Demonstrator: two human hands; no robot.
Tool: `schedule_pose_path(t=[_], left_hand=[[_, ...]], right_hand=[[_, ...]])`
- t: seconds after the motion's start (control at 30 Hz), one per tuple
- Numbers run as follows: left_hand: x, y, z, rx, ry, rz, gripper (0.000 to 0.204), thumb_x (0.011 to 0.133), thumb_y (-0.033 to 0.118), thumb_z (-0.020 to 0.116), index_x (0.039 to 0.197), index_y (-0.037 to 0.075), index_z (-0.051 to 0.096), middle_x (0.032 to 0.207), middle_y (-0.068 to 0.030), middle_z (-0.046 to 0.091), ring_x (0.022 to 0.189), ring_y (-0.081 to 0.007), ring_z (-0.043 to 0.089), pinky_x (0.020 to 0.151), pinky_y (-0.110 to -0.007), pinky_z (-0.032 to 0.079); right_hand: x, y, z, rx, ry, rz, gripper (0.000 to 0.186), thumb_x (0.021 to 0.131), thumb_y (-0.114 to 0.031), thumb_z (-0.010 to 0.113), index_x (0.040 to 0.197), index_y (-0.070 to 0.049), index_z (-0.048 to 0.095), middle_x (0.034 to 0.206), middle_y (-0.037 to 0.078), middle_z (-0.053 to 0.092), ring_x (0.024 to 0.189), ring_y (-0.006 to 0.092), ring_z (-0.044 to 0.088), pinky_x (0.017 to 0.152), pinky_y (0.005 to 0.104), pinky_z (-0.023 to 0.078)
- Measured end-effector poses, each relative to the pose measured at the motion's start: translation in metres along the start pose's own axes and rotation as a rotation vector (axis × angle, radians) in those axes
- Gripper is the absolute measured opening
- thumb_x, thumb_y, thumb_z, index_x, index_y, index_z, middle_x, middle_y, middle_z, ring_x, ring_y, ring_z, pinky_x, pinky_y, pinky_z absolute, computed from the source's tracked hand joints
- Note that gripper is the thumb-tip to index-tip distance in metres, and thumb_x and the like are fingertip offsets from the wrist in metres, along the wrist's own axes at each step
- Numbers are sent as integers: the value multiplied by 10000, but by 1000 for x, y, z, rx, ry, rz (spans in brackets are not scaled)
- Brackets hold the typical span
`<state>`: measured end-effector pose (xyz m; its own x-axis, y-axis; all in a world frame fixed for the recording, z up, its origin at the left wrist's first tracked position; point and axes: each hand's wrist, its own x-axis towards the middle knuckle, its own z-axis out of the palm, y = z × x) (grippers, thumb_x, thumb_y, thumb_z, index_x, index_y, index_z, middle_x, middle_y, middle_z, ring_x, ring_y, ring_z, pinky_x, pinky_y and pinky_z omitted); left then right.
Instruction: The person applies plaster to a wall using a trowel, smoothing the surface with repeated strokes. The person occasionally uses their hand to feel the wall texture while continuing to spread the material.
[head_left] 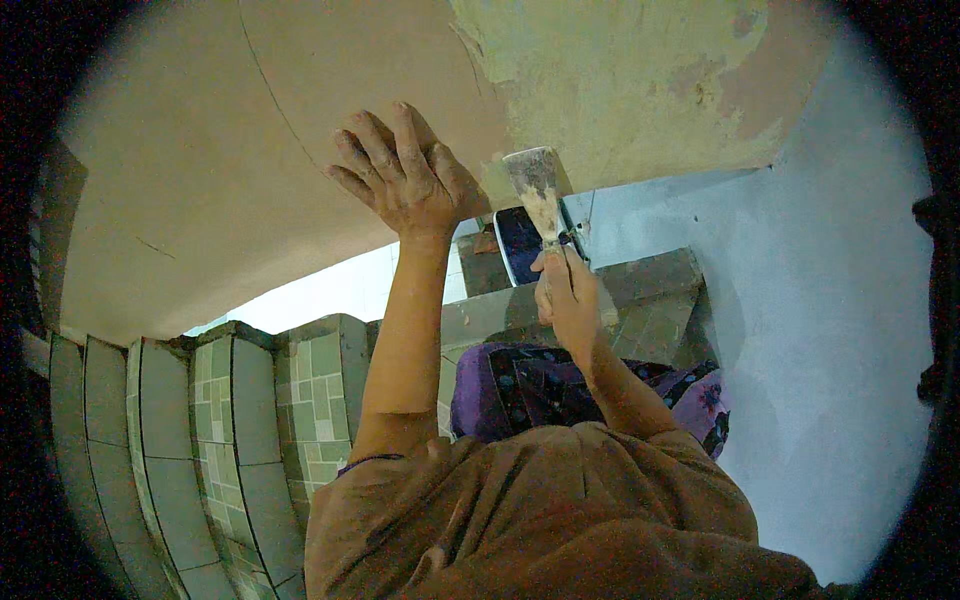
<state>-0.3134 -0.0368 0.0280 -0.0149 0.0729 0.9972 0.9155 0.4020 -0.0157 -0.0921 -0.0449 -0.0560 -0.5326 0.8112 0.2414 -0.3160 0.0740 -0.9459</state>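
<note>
My left hand (400,180) is open, fingers apart and dusty, against the beige plastered surface (220,120) overhead. My right hand (566,295) grips the handle of a wide putty knife (535,180), blade pointing up and smeared with pale material, just below a patchy, greenish-cream area (640,80) of that surface. Behind the blade and my fingers is a dark object (517,240) with a white rim, partly hidden.
Tiled stairs (250,400) run along the lower left, and a tiled step edge (650,280) crosses behind my right hand. A pale blue wall (820,330) bounds the right side. Purple patterned cloth (490,390) shows below my arms.
</note>
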Motion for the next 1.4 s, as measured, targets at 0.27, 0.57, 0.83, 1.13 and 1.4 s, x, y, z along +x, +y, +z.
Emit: schedule_pose_path(t=[0.27,0.57,0.83,1.13,1.4], left_hand=[[0,2,-3,-11,-33,-16,580,1000,377,488,1532,156,425,1639,-184,269,1518,-446,176,1205,-631,37],[1,1,-2,7,-11,2,575,996,387,502,1514,144,446,1627,-192,289,1508,-453,200,1208,-624,45],[1,3,-3,-15,-23,-23,564,986,348,534,1513,169,444,1610,-198,321,1504,-454,210,1200,-642,47],[-2,0,0,-22,-22,-14,595,961,347,508,1524,169,440,1620,-205,300,1504,-466,206,1202,-645,30],[-3,-10,5,34,-13,-25,581,1011,441,441,1532,185,432,1646,-176,260,1521,-414,203,1213,-620,58]], right_hand=[[6,-1,6,-90,39,-52,299,1092,-276,422,997,-29,560,551,-20,428,438,59,365,414,254,297],[0,-5,0,-203,21,135,295,1047,-279,514,1004,-1,606,778,77,590,647,161,517,621,326,463],[5,-4,7,-132,39,-45,304,1034,-280,537,1034,16,604,801,86,622,662,159,532,620,330,461],[17,-28,17,-39,-44,-6,303,1048,-303,521,939,-29,591,687,26,503,597,113,471,538,295,403],[-27,63,-68,-654,290,-5,224,1033,-220,540,1077,-15,619,1001,122,640,757,200,610,621,356,508]])
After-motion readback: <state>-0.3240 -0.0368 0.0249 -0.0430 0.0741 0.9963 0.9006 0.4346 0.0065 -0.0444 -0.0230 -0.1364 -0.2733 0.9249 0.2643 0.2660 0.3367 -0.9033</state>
